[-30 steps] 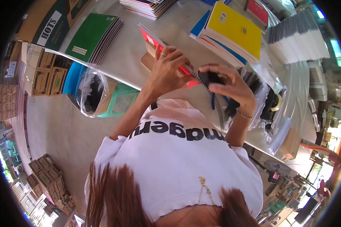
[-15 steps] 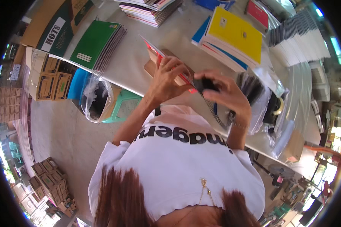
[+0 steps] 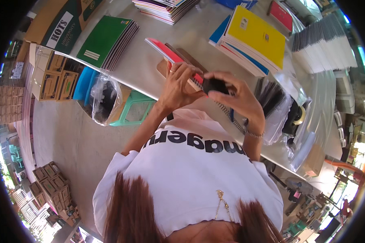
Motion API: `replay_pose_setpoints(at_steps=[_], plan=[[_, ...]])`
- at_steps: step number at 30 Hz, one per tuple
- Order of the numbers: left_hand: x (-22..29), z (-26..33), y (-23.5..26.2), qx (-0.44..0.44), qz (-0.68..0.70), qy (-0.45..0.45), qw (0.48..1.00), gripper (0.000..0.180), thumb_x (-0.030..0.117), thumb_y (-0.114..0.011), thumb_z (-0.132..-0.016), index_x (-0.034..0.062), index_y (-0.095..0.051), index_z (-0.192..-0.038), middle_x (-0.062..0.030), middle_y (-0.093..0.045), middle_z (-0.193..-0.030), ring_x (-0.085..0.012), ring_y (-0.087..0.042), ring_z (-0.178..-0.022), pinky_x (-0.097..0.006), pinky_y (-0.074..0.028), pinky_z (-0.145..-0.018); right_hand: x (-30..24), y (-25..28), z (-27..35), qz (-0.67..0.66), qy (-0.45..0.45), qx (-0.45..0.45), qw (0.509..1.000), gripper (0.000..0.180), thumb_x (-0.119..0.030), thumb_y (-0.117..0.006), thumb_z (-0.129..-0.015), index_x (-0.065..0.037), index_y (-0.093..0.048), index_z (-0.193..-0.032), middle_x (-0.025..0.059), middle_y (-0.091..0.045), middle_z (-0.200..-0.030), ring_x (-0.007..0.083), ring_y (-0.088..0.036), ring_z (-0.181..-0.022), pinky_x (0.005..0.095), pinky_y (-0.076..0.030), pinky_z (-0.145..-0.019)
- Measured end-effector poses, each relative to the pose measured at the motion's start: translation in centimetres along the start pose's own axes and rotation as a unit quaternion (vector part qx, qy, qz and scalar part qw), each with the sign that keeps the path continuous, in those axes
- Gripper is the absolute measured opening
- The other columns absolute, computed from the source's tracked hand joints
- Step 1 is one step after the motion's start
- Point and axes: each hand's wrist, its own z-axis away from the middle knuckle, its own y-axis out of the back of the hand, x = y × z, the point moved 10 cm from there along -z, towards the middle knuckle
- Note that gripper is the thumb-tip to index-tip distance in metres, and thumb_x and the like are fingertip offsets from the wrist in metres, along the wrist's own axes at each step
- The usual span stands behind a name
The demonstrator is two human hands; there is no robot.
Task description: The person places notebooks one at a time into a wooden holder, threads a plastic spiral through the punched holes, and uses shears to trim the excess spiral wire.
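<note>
A red-covered notebook [image 3: 166, 52] is tilted up on edge, gripped by my left hand [image 3: 177, 85] along its near part. My right hand [image 3: 244, 97] is curled around a small black object [image 3: 215, 86] at the notebook's near right end; its exact kind is unclear. From that end a long dark spiral binding coil [image 3: 236, 124] trails toward the table edge, below my right hand. Under the notebook lies a brown board [image 3: 161, 68], mostly covered by it and my left hand. Whether the coil sits in the notebook's holes is hidden by my fingers.
Green spiral notebooks [image 3: 103, 42] are stacked at left, with yellow and blue ones [image 3: 257, 38] at right. Dark loose coils [image 3: 269, 95] lie right of my hand, near a tape dispenser [image 3: 294, 119]. A bagged bin [image 3: 105, 101] and green stool [image 3: 132, 109] stand below the table.
My right hand and the black object have shifted slightly left against the notebook's end. The notebook's far end has swung a little left, showing more red cover.
</note>
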Motion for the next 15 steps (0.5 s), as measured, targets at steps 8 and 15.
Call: replay_pose_setpoints(at_steps=[8,15], plan=[[-0.6,0.8,0.7,0.007,0.053,0.017,0.998,0.073,0.017,-0.086,-0.056,0.0115,-0.053,-0.121,-0.0085,-0.056,-0.115,-0.0314,-0.051,-0.11,-0.044,-0.039,-0.095,-4.4,-3.1,0.5,0.195,0.125,-0.106,0.967,0.046,-0.019,-0.077,-0.075,-0.006,-0.065,-0.117,0.0127,-0.056,-0.124,0.0252,-0.05,-0.121,0.0368,-0.037,-0.103],[-0.8,0.8,1.0,0.045,0.068,0.009,0.997,0.091,0.014,-0.09,-0.051,0.0106,-0.044,-0.13,-0.012,-0.051,-0.122,-0.0352,-0.049,-0.114,-0.049,-0.036,-0.099,-2.5,-3.2,-0.9,0.146,0.085,-0.127,0.977,0.048,-0.012,-0.078,-0.071,-0.004,-0.066,-0.116,0.0118,-0.057,-0.125,0.0218,-0.048,-0.125,0.0337,-0.039,-0.102]])
